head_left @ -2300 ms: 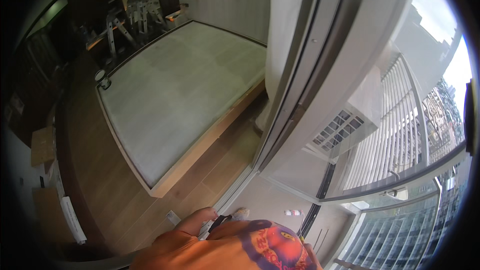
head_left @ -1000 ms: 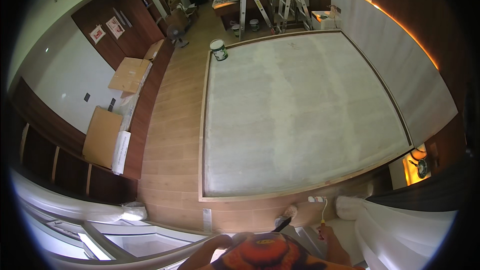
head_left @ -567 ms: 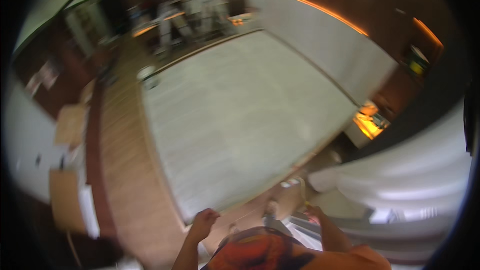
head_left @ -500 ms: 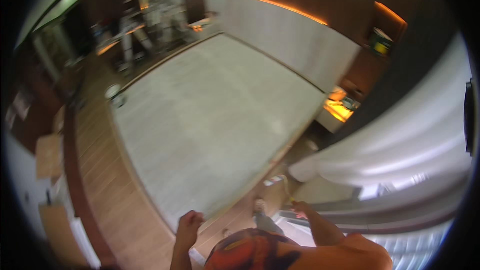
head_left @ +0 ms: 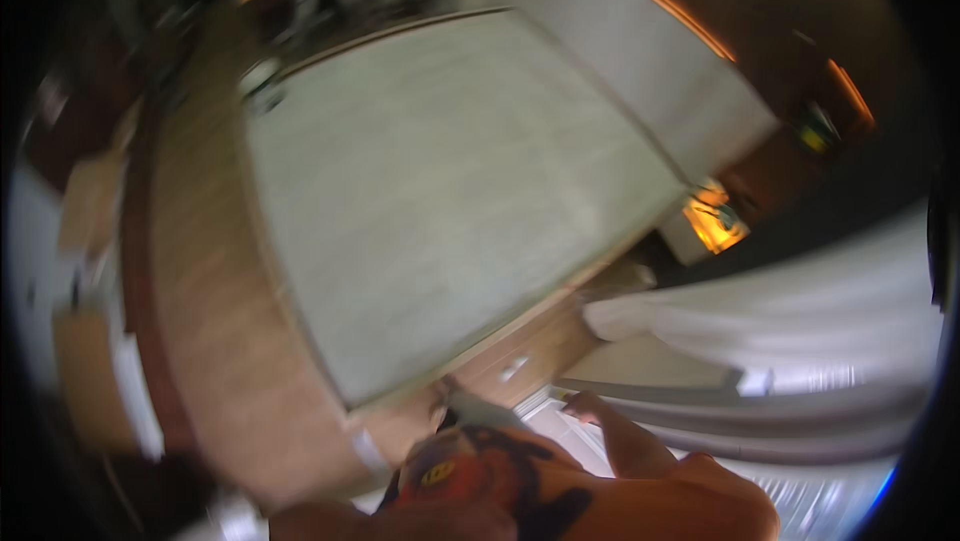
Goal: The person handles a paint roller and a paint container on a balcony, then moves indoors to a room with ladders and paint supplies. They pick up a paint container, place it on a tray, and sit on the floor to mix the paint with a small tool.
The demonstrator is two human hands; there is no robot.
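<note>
My right hand (head_left: 588, 408) is raised at the lower middle with its fingers curled. A small white head (head_left: 514, 369) of what looks like a paint roller hangs just ahead of it, over the wood floor. The roller's thin yellow handle, seen earlier, is lost in blur now. My left forearm (head_left: 320, 521) crosses the lower edge close to my body; the fingers of that hand are hidden or smeared. Ahead of me spreads a large pale rectangular surface (head_left: 440, 181) with a wooden rim, apart from both hands.
Pale curtains (head_left: 780, 326) hang on the right by the window. A lit cabinet (head_left: 715, 224) stands at the right far corner. A white bucket (head_left: 262, 81) sits by the far left corner. Brown boards (head_left: 95, 381) lean along the left; wood floor (head_left: 215, 271) runs beside the pale surface.
The view has tilted down and turned. My left hand has dropped from the pale surface's near corner toward my body. My right hand and the roller have shifted slightly left.
</note>
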